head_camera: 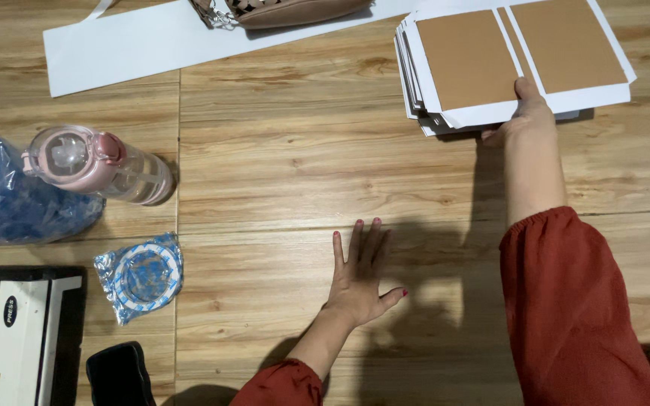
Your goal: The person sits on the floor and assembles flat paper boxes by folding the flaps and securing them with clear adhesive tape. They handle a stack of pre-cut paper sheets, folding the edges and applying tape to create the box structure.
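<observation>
2 hands: our left hand [359, 274] rests spread flat on the wood floor [280, 165]; our right hand [524, 113] pinches the stack of brown-and-white cards [490, 64] (none drawn off yet).

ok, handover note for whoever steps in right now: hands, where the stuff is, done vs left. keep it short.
Left hand: flat on the wooden floor, palm down, fingers spread, holding nothing.
Right hand: stretched out to the stack of white and brown card sheets at upper right, thumb on the top sheet, fingers under its near edge.
Stack lies on the floor, edges fanned. No sheet has been drawn off in front of the person.
Done: stack reached and gripped at its edge.
Left: top sheet not yet lifted clear.
Nearby on the left: pink-lidded bottle, bagged blue rings, white press tool.
</observation>
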